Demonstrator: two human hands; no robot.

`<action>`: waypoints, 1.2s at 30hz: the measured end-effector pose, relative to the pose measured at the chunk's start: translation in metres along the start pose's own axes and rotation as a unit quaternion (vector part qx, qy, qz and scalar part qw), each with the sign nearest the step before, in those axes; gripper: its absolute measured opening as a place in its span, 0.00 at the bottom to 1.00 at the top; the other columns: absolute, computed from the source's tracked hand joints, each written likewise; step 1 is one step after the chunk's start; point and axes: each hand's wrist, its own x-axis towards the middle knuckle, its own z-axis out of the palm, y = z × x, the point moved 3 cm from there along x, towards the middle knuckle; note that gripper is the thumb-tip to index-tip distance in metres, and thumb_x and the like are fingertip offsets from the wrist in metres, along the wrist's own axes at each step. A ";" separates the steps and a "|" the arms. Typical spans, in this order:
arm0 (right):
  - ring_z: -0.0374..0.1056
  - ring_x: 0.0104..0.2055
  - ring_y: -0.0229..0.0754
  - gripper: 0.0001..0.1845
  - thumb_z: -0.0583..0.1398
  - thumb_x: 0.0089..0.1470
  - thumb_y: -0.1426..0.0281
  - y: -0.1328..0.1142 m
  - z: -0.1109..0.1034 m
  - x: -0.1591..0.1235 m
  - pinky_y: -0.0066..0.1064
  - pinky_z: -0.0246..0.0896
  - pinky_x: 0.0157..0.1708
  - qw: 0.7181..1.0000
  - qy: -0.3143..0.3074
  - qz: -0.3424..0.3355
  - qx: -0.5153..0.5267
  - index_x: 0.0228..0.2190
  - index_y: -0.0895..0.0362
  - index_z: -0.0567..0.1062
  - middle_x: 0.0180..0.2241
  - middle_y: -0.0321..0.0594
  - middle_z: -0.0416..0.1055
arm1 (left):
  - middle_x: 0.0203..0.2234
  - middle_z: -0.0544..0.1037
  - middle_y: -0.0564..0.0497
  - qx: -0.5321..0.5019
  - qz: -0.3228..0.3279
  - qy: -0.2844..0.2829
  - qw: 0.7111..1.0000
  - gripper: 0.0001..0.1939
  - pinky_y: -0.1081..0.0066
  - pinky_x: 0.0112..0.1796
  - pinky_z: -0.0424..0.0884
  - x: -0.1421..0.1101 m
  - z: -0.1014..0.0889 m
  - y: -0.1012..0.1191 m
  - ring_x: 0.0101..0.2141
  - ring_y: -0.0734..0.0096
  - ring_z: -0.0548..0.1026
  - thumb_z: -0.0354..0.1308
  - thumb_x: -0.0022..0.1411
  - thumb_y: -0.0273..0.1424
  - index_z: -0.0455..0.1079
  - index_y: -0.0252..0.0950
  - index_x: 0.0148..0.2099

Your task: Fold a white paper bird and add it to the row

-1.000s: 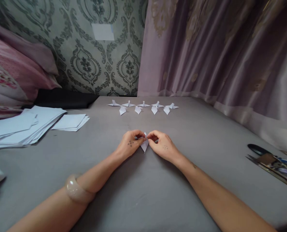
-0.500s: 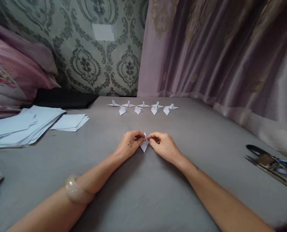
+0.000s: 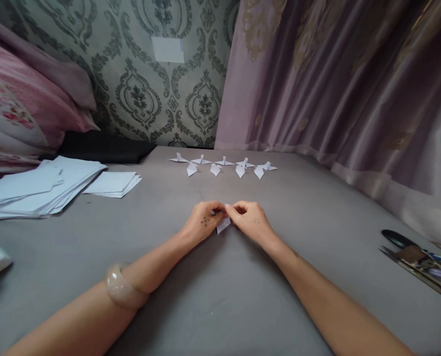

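Observation:
A small folded white paper (image 3: 223,226) is pinched between my two hands at the middle of the grey table (image 3: 220,287). My left hand (image 3: 204,219) grips its left side with thumb and fingers. From the other side, the thumb and fingers of my right hand (image 3: 253,219) close on its upper part, touching the left fingertips. Only the lower, pointed end of the paper shows; its top is hidden by my fingers. Beyond my hands, several folded white paper figures (image 3: 224,161) stand in two rows.
To the left lie a stack of large white sheets (image 3: 72,178) and smaller square sheets (image 3: 112,183), with a black folded cloth (image 3: 109,148) behind. At the right edge are scissors and other tools (image 3: 416,267). A purple curtain (image 3: 317,99) hangs along the right side.
My right hand has come in against the left, its fingers now meeting on the paper's top. The paper has tilted, its lower tip now pointing more to the left. The view has shifted slightly.

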 end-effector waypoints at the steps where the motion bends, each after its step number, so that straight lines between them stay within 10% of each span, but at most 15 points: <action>1: 0.67 0.25 0.38 0.17 0.55 0.48 0.58 0.001 0.001 0.002 0.27 0.57 0.26 1.000 0.002 0.007 -0.001 0.23 0.57 0.76 0.21 0.39 0.72 | 0.27 0.78 0.53 0.002 0.000 0.000 1.000 0.10 0.74 0.32 0.64 0.000 0.000 0.000 0.29 0.72 0.72 0.53 0.55 0.32 0.75 0.36 0.34; 15: 0.57 0.18 0.28 0.07 0.60 0.43 0.69 0.003 0.000 0.000 0.19 0.45 0.12 0.952 -0.091 0.193 0.219 0.21 0.61 0.72 0.21 0.35 0.67 | 0.31 0.79 0.52 -0.008 0.003 -0.016 1.000 0.13 0.74 0.33 0.66 0.001 0.003 -0.006 0.31 0.69 0.73 0.53 0.57 0.36 0.76 0.39 0.38; 36: 0.54 0.18 0.27 0.08 0.62 0.41 0.68 0.005 0.000 0.002 0.18 0.43 0.10 0.948 -0.095 0.177 0.249 0.20 0.61 0.72 0.20 0.35 0.66 | 0.32 0.80 0.52 -0.010 0.019 -0.019 1.000 0.13 0.73 0.34 0.67 0.002 0.002 -0.002 0.32 0.69 0.74 0.52 0.57 0.35 0.77 0.38 0.37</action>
